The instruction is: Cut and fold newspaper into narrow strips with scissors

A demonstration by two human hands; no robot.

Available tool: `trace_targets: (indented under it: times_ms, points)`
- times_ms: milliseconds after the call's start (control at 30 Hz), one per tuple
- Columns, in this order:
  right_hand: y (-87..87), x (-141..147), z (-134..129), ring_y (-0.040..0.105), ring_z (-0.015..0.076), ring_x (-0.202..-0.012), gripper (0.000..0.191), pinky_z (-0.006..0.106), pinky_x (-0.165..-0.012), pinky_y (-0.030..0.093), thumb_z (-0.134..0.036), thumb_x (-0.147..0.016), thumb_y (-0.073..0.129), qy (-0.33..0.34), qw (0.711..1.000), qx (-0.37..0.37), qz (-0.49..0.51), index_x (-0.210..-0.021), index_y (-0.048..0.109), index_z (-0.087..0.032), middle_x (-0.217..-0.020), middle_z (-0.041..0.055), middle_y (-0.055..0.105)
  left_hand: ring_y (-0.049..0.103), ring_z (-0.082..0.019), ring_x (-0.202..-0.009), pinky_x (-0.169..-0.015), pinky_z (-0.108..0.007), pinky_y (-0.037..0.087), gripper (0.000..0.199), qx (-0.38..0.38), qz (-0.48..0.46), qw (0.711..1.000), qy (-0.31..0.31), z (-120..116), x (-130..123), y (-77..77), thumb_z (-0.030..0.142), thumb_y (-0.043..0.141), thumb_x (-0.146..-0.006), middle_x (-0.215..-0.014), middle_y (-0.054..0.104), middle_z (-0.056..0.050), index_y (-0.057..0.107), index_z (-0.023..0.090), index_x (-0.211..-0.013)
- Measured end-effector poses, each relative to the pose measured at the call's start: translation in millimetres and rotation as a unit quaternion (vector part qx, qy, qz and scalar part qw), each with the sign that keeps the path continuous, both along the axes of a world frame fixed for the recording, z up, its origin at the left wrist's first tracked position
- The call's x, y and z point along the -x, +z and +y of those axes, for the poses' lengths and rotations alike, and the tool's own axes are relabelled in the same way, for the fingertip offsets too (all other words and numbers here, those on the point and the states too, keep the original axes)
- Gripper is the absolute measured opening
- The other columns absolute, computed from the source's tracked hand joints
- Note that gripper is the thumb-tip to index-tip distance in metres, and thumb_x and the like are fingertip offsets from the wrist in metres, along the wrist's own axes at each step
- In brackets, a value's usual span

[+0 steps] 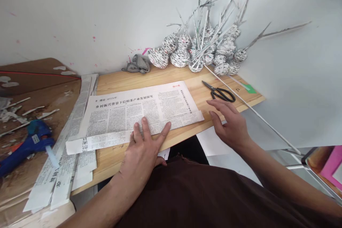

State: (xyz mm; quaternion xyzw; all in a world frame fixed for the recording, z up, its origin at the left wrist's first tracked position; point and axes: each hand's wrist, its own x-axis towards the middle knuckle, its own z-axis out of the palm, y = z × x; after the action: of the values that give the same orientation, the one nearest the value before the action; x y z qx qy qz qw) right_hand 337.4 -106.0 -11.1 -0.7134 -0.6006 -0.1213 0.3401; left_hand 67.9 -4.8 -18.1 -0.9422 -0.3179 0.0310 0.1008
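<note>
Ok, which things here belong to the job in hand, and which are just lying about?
Job, probably:
newspaper sheet, under the left hand
newspaper strips at left
scissors, near the right hand

Lying about, it seems:
blue glue gun
grey cloth
woven paper pieces

A blue glue gun [40,139] lies on stained cardboard [13,188]. Woven paper gourds [180,57] cluster beside a crumpled grey cloth [140,64].

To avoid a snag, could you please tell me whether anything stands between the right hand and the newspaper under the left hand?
Nothing visible stands between the right hand and the newspaper; the black-handled scissors lie beyond the hand, outside that gap.
</note>
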Motion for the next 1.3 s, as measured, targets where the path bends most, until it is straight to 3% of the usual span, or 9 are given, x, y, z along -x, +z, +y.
trace_targets:
  times_ms: [67,200,300,467,700,800,933,1167,1300]
  points:
    - [3.4,19,-2,0.057,0.0274,-0.134,0.036,0.046,-0.114,0.047,-0.019,-0.099,0.055,0.067,0.997,0.017,-0.04,-0.133,0.063,-0.013,-0.133,0.0154,0.068,0.047,-0.061,-0.133,-0.087,-0.061,0.058,0.13,-0.013,0.009,1.0,-0.003,-1,-1,1.4,0.059,0.089,-0.058,-0.157,0.039,-0.032,0.012,0.042,-0.161]
    - [-2.1,57,6,0.037,0.0324,-0.15,0.052,0.052,-0.121,0.038,-0.031,-0.102,0.053,0.208,0.957,0.157,-0.125,-0.148,0.05,-0.006,-0.154,0.0173,0.052,0.047,-0.058,-0.135,-0.09,-0.059,0.057,0.13,-0.02,0.025,0.999,0.007,-3,-3,4.9,0.06,0.086,-0.06,-0.158,0.038,-0.032,0.007,0.042,-0.161]
    - [-14.6,69,10,0.033,0.0381,-0.151,0.066,0.057,-0.12,0.036,-0.039,-0.1,0.056,0.201,0.943,0.209,-0.164,-0.153,0.041,-0.001,-0.159,0.0212,0.043,0.044,-0.056,-0.137,-0.098,-0.059,0.053,0.132,-0.007,0.026,1.0,0.016,-5,-3,5.5,0.061,0.086,-0.061,-0.159,0.036,-0.032,0.003,0.04,-0.161]
    - [-27.3,59,3,0.036,0.0408,-0.149,0.073,0.057,-0.119,0.037,-0.033,-0.098,0.06,0.175,0.941,0.203,-0.209,-0.156,0.032,0.002,-0.158,0.028,0.042,0.036,-0.051,-0.145,-0.111,-0.058,0.043,0.129,0.016,0.015,1.0,0.01,-3,6,3.0,0.072,0.078,-0.062,-0.162,0.029,-0.031,0.007,0.033,-0.162]
    - [-28.3,47,-9,0.036,0.0429,-0.148,0.091,0.059,-0.118,0.038,-0.028,-0.099,0.056,0.155,0.942,0.195,-0.225,-0.164,-0.003,-0.003,-0.156,0.0318,0.042,0.033,-0.046,-0.148,-0.116,-0.058,0.037,0.117,0.024,-0.007,0.999,0.025,7,49,3.8,0.079,0.064,-0.07,-0.164,0.027,-0.028,0.019,0.024,-0.163]
    - [-26.7,48,-8,0.033,0.0446,-0.149,0.094,0.061,-0.118,0.037,-0.031,-0.097,0.059,0.152,0.941,0.214,-0.213,-0.164,-0.001,-0.004,-0.158,0.0326,0.039,0.029,-0.046,-0.15,-0.117,-0.057,0.036,0.115,0.016,-0.002,0.999,0.045,11,71,3.0,0.077,0.064,-0.073,-0.165,0.024,-0.027,0.018,0.023,-0.164]
    - [-22.7,54,-5,0.026,0.0491,-0.151,0.094,0.066,-0.116,0.036,-0.038,-0.09,0.07,0.157,0.939,0.239,-0.192,-0.164,0.018,-0.01,-0.162,0.0311,0.031,0.023,-0.049,-0.151,-0.115,-0.058,0.038,0.117,0.015,0.003,0.998,0.064,11,85,1.4,0.077,0.064,-0.074,-0.166,0.02,-0.029,0.011,0.025,-0.164]
    - [-15.8,71,6,0.031,0.0574,-0.145,0.098,0.073,-0.108,0.038,-0.041,-0.077,0.084,0.124,0.939,0.255,-0.195,-0.16,0.035,-0.024,-0.163,0.0273,0.033,0.026,-0.061,-0.145,-0.112,-0.069,0.032,0.13,0.026,0.009,0.997,0.067,7,67,9.6,0.077,0.077,-0.057,-0.168,0.017,-0.027,0.009,0.041,-0.162]
    - [-12.4,86,14,0.03,0.0531,-0.148,0.094,0.074,-0.109,0.036,-0.036,-0.083,0.078,0.132,0.933,0.27,-0.198,-0.161,0.03,-0.015,-0.16,0.03,0.036,0.032,-0.061,-0.143,-0.11,-0.069,0.035,0.13,0.019,0.019,0.998,0.064,7,63,11.8,0.07,0.083,-0.058,-0.166,0.02,-0.029,0.01,0.041,-0.161]
